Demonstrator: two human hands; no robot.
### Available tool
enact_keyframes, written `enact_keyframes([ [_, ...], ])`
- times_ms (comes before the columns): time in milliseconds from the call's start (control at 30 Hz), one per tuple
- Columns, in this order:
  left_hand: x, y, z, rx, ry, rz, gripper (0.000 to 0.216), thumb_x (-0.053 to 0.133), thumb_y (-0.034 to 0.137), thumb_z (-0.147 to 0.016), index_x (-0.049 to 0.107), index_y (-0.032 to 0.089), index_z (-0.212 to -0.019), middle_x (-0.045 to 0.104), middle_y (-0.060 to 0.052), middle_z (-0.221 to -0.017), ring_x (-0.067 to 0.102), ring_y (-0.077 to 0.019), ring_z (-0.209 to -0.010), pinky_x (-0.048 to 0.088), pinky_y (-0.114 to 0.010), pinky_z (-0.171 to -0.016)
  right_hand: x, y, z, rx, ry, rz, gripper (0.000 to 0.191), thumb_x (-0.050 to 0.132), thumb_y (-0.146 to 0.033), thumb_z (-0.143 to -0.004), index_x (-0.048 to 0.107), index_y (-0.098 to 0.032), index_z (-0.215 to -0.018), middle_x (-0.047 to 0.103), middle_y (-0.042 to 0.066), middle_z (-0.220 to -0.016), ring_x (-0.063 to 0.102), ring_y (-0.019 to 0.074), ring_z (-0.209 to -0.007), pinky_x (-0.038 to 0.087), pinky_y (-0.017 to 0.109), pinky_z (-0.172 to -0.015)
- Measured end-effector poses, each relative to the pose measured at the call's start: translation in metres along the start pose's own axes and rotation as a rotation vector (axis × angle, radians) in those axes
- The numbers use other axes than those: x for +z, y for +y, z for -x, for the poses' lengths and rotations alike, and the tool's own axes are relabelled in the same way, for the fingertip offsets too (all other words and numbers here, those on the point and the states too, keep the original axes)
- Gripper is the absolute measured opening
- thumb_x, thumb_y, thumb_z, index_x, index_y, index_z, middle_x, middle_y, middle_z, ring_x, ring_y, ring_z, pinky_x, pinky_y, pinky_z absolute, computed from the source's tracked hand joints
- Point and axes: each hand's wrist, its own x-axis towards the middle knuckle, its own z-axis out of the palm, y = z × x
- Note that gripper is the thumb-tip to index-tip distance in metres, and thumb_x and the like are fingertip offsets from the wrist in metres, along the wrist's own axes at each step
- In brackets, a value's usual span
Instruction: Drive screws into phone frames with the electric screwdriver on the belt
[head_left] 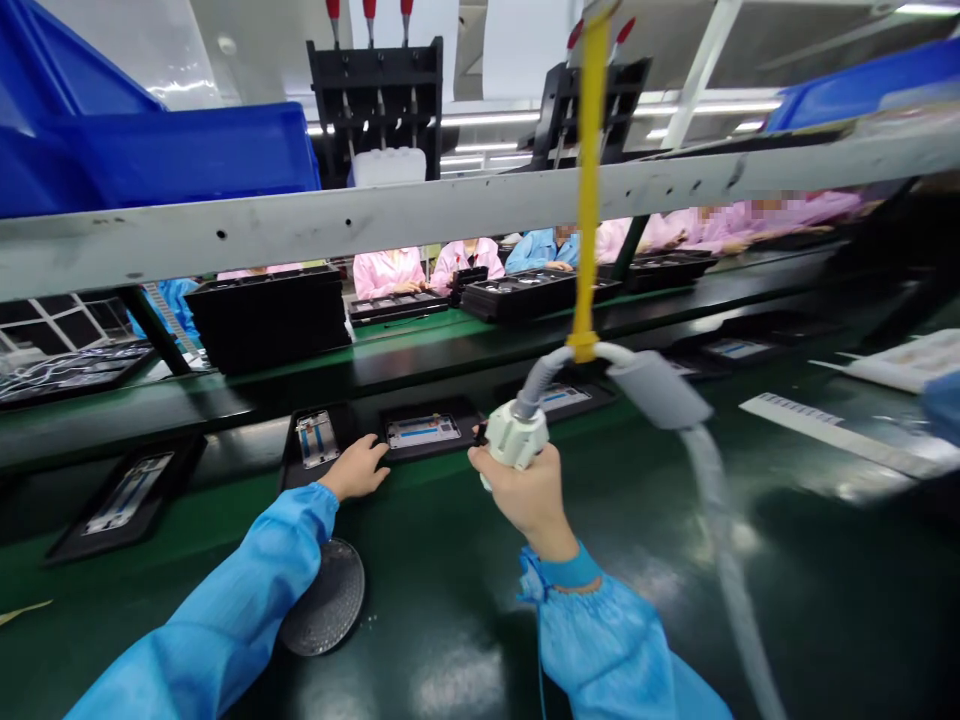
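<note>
My left hand (358,468) reaches forward, its fingers apart, beside a black tray (469,412) that bears a flat silver phone part (424,430) with a blue strip. Whether the fingertips touch the tray I cannot tell. Close to the wrist, another black tray (289,470) carries a similar phone part (317,440). My right hand (534,495) is closed around a white handheld tool (517,435) with a grey hose (709,490). A yellow strap (589,190) holds the hose up from above. The tool's front end is mostly hidden.
A round dark dish (330,600) lies under my left forearm. More trays, such as one at left (127,500), line the green bench (427,600). A white strip (840,435) lies at right. Blue bins (195,150) stand on the overhead shelf (450,210); people work beyond.
</note>
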Motion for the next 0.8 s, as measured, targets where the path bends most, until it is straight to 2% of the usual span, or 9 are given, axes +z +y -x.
enact_keyframes([
  [100, 0.01, 0.011, -0.019, 0.014, -0.003, 0.026, 0.038, 0.062, 0.036, -0.095, 0.056, 0.018, -0.129, 0.055, -0.011, -0.135, 0.059, -0.0256, -0.116, 0.053, -0.048, -0.097, 0.006, 0.009, -0.003, -0.034, -0.037, 0.062, 0.015, 0.064, -0.031, -0.067, 0.063, -0.017, -0.071, 0.058, -0.001, -0.06, 0.051, 0.0128, -0.056, 0.043, 0.026, -0.055],
  [233, 0.016, 0.01, -0.029, 0.03, 0.019, 0.045, 0.035, 0.063, 0.035, -0.095, 0.058, 0.017, -0.125, 0.058, -0.01, -0.129, 0.061, -0.0238, -0.111, 0.055, -0.045, -0.093, 0.009, 0.019, -0.01, -0.087, -0.064, 0.129, 0.018, 0.065, -0.031, -0.065, 0.065, -0.018, -0.077, 0.062, 0.001, -0.071, 0.054, 0.0148, -0.066, 0.047, 0.027, -0.063],
  [333, 0.015, 0.004, -0.022, 0.049, 0.056, 0.052, 0.033, 0.063, 0.034, -0.095, 0.059, 0.016, -0.123, 0.06, -0.01, -0.126, 0.063, -0.0226, -0.107, 0.056, -0.043, -0.09, 0.007, 0.023, -0.016, -0.104, -0.066, 0.141, 0.022, 0.063, -0.03, -0.066, 0.065, -0.018, -0.084, 0.061, 0.0, -0.072, 0.053, 0.0145, -0.065, 0.047, 0.027, -0.065],
  [433, 0.011, -0.003, -0.001, 0.071, 0.123, 0.063, 0.03, 0.064, 0.032, -0.095, 0.06, 0.016, -0.12, 0.06, -0.009, -0.126, 0.063, -0.0223, -0.107, 0.056, -0.042, -0.089, 0.002, 0.026, -0.021, -0.092, -0.005, 0.148, 0.023, 0.06, -0.033, -0.071, 0.064, -0.018, -0.088, 0.061, 0.0, -0.075, 0.053, 0.0153, -0.068, 0.047, 0.029, -0.067],
  [533, 0.002, -0.01, 0.033, 0.103, 0.213, 0.081, 0.017, 0.058, 0.023, -0.096, 0.06, 0.013, -0.109, 0.057, -0.011, -0.129, 0.063, -0.0219, -0.109, 0.055, -0.042, -0.094, -0.004, 0.027, -0.026, -0.08, 0.074, 0.156, 0.022, 0.061, -0.034, -0.073, 0.063, -0.018, -0.088, 0.061, 0.0, -0.075, 0.054, 0.016, -0.069, 0.047, 0.029, -0.068],
  [633, -0.013, -0.016, 0.083, 0.118, 0.299, 0.101, 0.013, 0.046, 0.022, -0.097, 0.056, 0.016, -0.102, 0.053, -0.015, -0.132, 0.064, -0.0236, -0.111, 0.055, -0.039, -0.097, -0.01, 0.024, -0.03, -0.077, 0.124, 0.16, 0.022, 0.062, -0.035, -0.072, 0.062, -0.018, -0.086, 0.06, -0.001, -0.071, 0.052, 0.0157, -0.065, 0.046, 0.029, -0.065],
  [700, -0.023, -0.017, 0.13, 0.111, 0.339, 0.108, 0.017, 0.043, 0.03, -0.099, 0.055, 0.019, -0.104, 0.052, -0.014, -0.134, 0.066, -0.0247, -0.11, 0.058, -0.036, -0.09, -0.013, 0.021, -0.03, -0.084, 0.148, 0.161, 0.024, 0.063, -0.035, -0.071, 0.062, -0.017, -0.087, 0.062, 0.0, -0.073, 0.053, 0.0163, -0.067, 0.046, 0.03, -0.067],
  [800, -0.033, -0.011, 0.221, 0.117, 0.441, 0.061, 0.016, 0.047, 0.035, -0.097, 0.056, 0.023, -0.104, 0.055, -0.011, -0.134, 0.07, -0.0236, -0.101, 0.062, -0.03, -0.077, -0.014, 0.017, -0.026, -0.078, 0.158, 0.164, 0.03, 0.066, -0.036, -0.068, 0.062, -0.017, -0.09, 0.064, 0.002, -0.078, 0.055, 0.0175, -0.071, 0.047, 0.034, -0.074],
])
